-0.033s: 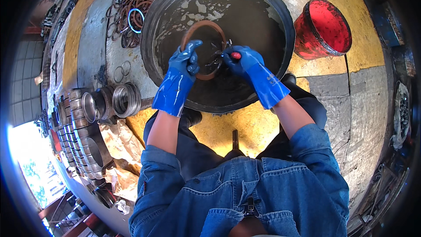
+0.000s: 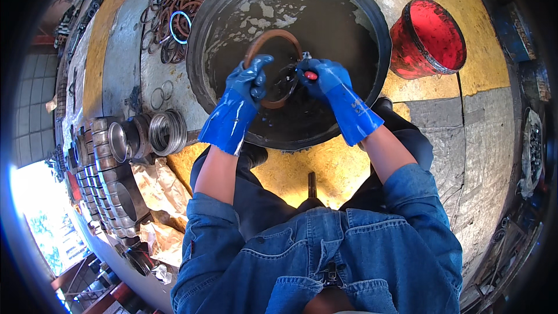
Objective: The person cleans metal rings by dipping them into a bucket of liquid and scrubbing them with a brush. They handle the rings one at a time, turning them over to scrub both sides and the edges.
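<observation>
Over a wide black tub (image 2: 200, 81) of murky grey liquid, a reddish-brown ring (image 2: 273, 34) is held tilted. My left hand (image 2: 247, 80), in a wet blue rubber glove, is closed round the ring's left side. My right hand (image 2: 326, 78), gloved the same way, grips a small tool with a red handle (image 2: 311, 75). The tool's short metal end (image 2: 306, 55) meets the right side of the ring, though its exact shape is hard to make out. Part of the ring's lower right edge is hidden by the right glove and shadow.
A red bucket (image 2: 418, 40) stands right of the tub. Many brown rings (image 2: 186, 0) are heaped at the upper left, with metal rings (image 2: 167, 132) below them. Stacked metal cylinders (image 2: 110, 163) and crumpled brown paper (image 2: 160, 189) lie at the left.
The brown ring and my left hand have shifted slightly to the right. My right hand has turned a little, and the tool's metal end now shows more plainly at the ring's edge.
</observation>
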Tool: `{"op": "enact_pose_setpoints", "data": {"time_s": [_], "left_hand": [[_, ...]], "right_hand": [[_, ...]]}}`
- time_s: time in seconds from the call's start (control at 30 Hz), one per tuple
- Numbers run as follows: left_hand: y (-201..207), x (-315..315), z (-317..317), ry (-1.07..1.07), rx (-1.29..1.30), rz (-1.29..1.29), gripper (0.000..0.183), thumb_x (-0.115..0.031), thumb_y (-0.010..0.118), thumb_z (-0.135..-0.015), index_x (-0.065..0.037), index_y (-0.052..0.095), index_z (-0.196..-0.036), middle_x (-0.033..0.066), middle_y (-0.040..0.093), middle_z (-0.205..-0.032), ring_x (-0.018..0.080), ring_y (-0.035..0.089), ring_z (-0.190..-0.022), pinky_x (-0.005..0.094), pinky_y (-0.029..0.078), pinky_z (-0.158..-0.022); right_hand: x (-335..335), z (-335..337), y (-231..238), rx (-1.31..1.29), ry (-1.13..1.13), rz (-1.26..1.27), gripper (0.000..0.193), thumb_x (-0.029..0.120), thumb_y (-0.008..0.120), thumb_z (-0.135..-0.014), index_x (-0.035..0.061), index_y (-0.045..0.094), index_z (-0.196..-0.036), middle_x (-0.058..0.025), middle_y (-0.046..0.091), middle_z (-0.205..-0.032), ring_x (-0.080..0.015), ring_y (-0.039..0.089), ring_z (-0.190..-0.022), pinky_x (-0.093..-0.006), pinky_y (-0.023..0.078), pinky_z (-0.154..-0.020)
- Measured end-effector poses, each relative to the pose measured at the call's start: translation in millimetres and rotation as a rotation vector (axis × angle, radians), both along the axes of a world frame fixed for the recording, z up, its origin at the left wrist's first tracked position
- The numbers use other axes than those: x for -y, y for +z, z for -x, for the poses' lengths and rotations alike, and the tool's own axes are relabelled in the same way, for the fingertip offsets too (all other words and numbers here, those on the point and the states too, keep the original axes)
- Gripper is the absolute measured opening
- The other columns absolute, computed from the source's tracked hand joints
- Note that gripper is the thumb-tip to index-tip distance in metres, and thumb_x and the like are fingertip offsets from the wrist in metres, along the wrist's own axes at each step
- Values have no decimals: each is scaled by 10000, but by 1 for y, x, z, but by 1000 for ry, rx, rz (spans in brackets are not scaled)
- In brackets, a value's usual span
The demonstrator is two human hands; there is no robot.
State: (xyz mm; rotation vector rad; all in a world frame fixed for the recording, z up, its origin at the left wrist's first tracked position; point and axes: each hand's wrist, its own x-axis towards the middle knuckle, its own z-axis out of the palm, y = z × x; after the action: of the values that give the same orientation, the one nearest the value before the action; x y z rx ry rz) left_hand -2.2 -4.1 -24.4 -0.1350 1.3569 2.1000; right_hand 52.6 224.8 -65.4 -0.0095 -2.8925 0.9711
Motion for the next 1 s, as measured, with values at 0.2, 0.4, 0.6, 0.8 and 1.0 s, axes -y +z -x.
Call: {"op": "enact_pose_setpoints", "data": {"time_s": [0.2,0.4,0.6,0.8,1.0], "left_hand": [[16,-25,-11,-66,-44,351,276,-228,680,-976,-51,693,-1187,-1,633,-750,56,474,-528,203,361,-495],[20,-35,-9,-440,-250,645,253,-160,766,-848,-71,689,-1071,51,703,-833,149,657,-726,286,519,-678],[3,-37,1,-612,-1344,1312,466,-62,770,-706,-129,692,-1161,87,728,-1099,343,684,-1029,394,555,-879],[-54,12,9,202,-656,716,439,-205,762,-913,-46,617,-1296,123,715,-1174,261,697,-1013,410,559,-905],[-24,-6,3,34,-65,430,419,-289,695,-971,-49,605,-1302,107,710,-1051,176,682,-884,294,542,-751]], "right_hand": [[-11,2,25,-349,0,-49,232,211,736,-870,176,747,-1099,-145,746,-908,-335,722,-848,-423,580,-767],[-36,2,59,-165,-310,443,150,245,733,-877,121,785,-943,-101,752,-823,-219,733,-746,-334,568,-712],[-37,4,40,377,-120,595,218,258,694,-877,50,757,-892,-42,720,-750,-112,655,-695,-305,535,-695],[1,-3,55,553,10,844,230,276,684,-867,58,756,-850,-25,693,-718,-104,632,-668,-295,513,-668],[21,-8,16,529,108,776,262,306,687,-857,64,756,-932,-93,729,-809,-170,684,-746,-319,539,-716]]}}
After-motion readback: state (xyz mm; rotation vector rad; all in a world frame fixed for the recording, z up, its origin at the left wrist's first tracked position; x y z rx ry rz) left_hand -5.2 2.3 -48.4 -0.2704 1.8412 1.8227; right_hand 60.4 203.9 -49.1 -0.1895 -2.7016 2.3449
